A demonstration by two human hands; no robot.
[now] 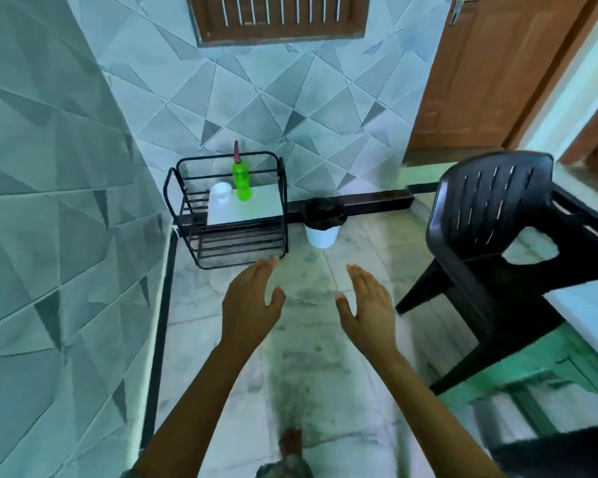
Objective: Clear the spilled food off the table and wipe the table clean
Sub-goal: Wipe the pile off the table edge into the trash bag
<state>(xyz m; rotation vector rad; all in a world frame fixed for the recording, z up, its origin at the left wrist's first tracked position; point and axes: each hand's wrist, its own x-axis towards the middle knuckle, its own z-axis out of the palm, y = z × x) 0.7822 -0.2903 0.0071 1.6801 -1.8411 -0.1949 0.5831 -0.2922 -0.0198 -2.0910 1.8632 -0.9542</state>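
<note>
Table (587,305) barely shows, cut off at right beside the black chair (480,215); left hand (252,305) and right hand (368,305) hover, fingers straight, empty.

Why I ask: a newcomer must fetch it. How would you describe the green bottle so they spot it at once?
Against the tiled wall stands a black wire rack, left of a white bin. On its top shelf, beside a white container, stands the green bottle: the only bright green thing, with a dark red top.
</note>
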